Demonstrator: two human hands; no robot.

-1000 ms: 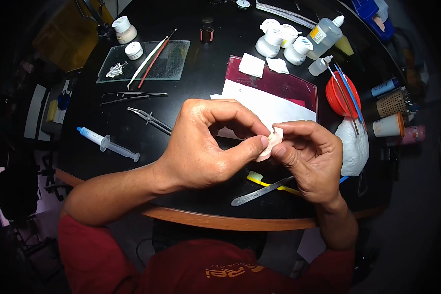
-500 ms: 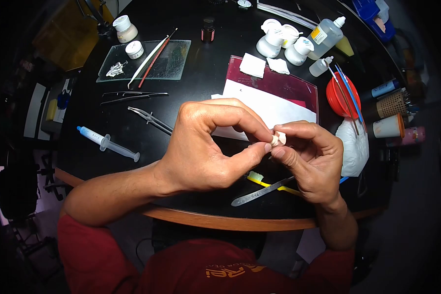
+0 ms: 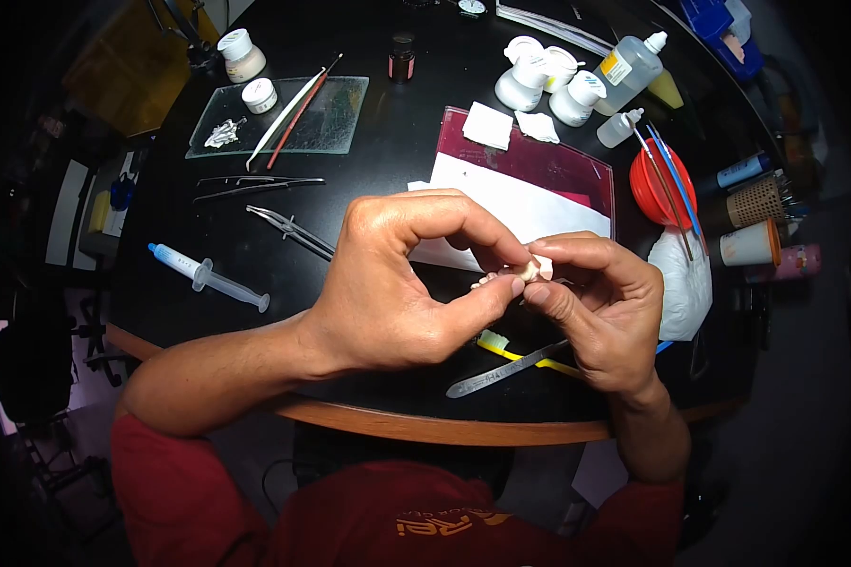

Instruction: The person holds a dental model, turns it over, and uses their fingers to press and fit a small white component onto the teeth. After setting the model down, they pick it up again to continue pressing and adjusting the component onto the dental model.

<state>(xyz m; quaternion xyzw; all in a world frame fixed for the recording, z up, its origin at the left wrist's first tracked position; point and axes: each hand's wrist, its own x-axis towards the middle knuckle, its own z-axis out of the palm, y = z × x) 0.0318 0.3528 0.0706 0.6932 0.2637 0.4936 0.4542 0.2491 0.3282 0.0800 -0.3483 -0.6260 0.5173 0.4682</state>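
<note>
My left hand (image 3: 411, 283) pinches a small off-white piece (image 3: 531, 270) between thumb and index finger. From the other side, the thumb and fingers of my right hand (image 3: 600, 307) grip the same piece, so both sets of fingertips meet around it. A bit of it, like a row of small teeth, shows between my left thumb and fingers. Under my hands lie a white paper sheet (image 3: 501, 203) on a dark red plate (image 3: 577, 177), a yellow toothbrush (image 3: 494, 341) and a metal scalpel handle (image 3: 496, 376).
Left are a syringe (image 3: 208, 274), tweezers (image 3: 288, 227) and a glass slab (image 3: 336, 113) with brushes. White jars (image 3: 522, 85) and a clear bottle (image 3: 629, 71) stand at the back. A red bowl (image 3: 648, 189) and white cloth (image 3: 683, 293) are at the right.
The small piece has turned between my fingers, and its tooth-like row now shows beside my left thumb. My left index finger has shifted slightly; my right hand has barely moved.
</note>
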